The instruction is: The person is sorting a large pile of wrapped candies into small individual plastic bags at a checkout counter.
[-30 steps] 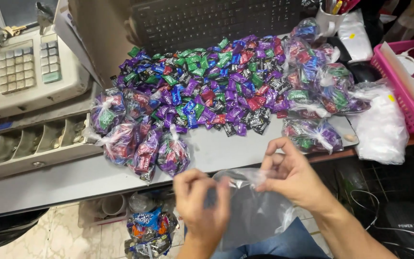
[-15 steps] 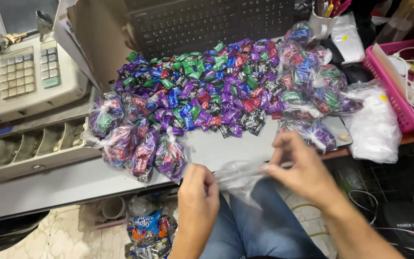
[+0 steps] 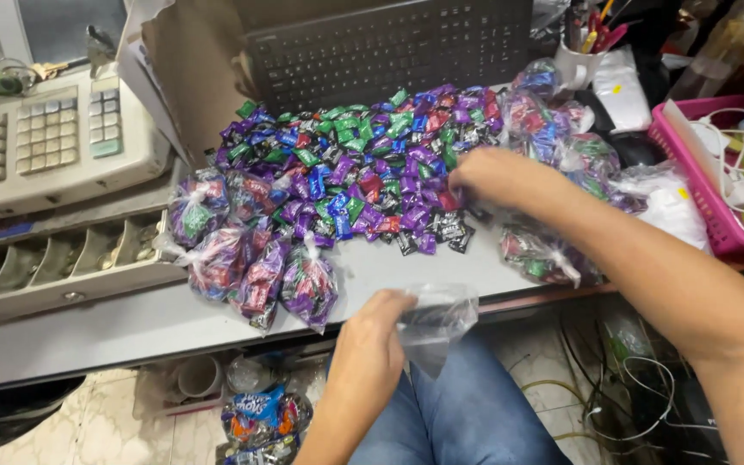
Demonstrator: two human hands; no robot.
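We see four small clear bags (image 3: 251, 271), tied shut and stuffed with wrapped sweets, lying at the front left of the grey desk (image 3: 131, 323), beside an open cash drawer (image 3: 53, 267). More filled bags (image 3: 561, 164) sit at the right, near a pink basket (image 3: 691, 181). Between them spreads a heap of loose sweets (image 3: 363, 172) in purple, green, blue and red wrappers, below a black keyboard (image 3: 389, 47). An empty clear plastic bag (image 3: 437, 323) hangs at the desk's front edge, thin and crumpled. Our left hand (image 3: 372, 349) pinches its rim, fingers curled. Our right hand (image 3: 492, 181), arm stretched forward, rests palm down on the right edge of the heap; we cannot tell whether it grips any sweets.
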